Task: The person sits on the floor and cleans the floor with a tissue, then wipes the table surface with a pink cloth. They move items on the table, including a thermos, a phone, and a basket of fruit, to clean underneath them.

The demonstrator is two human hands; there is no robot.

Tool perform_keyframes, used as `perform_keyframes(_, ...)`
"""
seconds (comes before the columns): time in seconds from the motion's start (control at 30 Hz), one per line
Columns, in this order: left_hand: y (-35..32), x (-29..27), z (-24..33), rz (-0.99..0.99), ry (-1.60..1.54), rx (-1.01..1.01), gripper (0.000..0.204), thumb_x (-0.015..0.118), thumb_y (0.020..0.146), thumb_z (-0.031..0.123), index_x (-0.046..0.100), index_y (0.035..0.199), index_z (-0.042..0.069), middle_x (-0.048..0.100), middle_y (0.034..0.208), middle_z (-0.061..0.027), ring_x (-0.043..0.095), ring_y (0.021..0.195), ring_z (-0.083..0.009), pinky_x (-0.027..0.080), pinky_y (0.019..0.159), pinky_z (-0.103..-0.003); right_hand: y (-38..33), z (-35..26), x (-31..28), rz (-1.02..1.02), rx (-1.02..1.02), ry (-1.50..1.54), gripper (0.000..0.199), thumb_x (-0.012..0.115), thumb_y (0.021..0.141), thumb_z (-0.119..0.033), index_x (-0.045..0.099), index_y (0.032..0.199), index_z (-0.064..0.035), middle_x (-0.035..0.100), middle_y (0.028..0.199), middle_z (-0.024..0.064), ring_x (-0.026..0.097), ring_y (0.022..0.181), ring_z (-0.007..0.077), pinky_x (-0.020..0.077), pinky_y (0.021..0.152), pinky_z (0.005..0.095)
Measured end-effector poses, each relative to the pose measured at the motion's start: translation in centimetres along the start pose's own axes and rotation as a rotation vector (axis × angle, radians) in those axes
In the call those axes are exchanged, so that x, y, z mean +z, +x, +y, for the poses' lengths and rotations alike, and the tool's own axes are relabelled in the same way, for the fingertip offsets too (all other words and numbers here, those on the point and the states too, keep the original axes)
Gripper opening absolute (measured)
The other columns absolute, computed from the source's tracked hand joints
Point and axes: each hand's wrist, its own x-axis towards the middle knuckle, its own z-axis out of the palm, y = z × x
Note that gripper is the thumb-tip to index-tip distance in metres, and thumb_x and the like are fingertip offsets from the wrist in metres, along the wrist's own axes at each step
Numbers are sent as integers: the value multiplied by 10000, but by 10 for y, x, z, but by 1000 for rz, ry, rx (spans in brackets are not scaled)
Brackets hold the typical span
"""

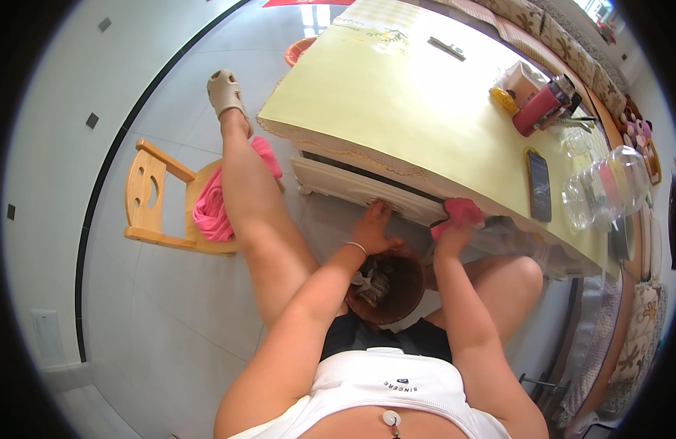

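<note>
My left hand (pixel 374 228) reaches to the white drawer front (pixel 338 183) under the table edge. Its fingertips touch the drawer near its handle, and the thumb is spread away. A dark gap shows above the drawer front, so the drawer stands slightly pulled out. Bunched in my right hand (pixel 455 235) is a pink cloth (pixel 465 212), held against the drawer's right end. Between my legs, below my left hand, stands a brown bin (pixel 409 282) with crumpled wrappers (pixel 374 285) inside.
On the yellow-covered table (pixel 396 110) are a phone (pixel 538 185), a red thermos (pixel 540 110), a clear plastic bottle (pixel 608 189) and a small dark-edged strip (pixel 447 48). Left of my leg stands a wooden chair (pixel 144 192) with pink fabric (pixel 213 208) on it.
</note>
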Motion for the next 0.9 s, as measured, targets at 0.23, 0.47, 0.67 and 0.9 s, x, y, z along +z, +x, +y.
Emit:
perform_keyframes(0.23,12,15,-18,107,-88,63,967,756,733,511,371,1492,52,287,1576,-173,246,1484,-344,366,1133,-473,-40,-73,9,-475,358,511,410,585,832,61,623,1237,10,668,1114,75,624,1018,162,483,906,284)
perform_keyframes(0.47,28,1,-21,40,-229,120,848,658,850,475,346,1497,22,309,1566,-178,237,1486,-336,340,1163,-431,-45,-172,-44,-846,90,420,425,589,809,78,633,1228,18,665,1075,34,615,990,116,486,883,257)
perform_keyframes(0.67,25,2,-19,-32,-67,54,891,664,871,521,324,1503,-7,251,1599,-172,194,1502,-326,345,1151,-458,19,-250,-65,-360,-583,18,440,618,828,-13,627,1268,-12,681,1084,110,636,989,178,489,887,289)
perform_keyframes(0.9,15,23,-9,46,14,-14,982,697,821,571,314,1493,-35,255,1587,-226,258,1476,-357,345,1143,-478,115,-195,-6,-739,-714,-540,622,640,927,-345,454,1468,-102,518,1435,194,486,1330,338,367,1105,412)
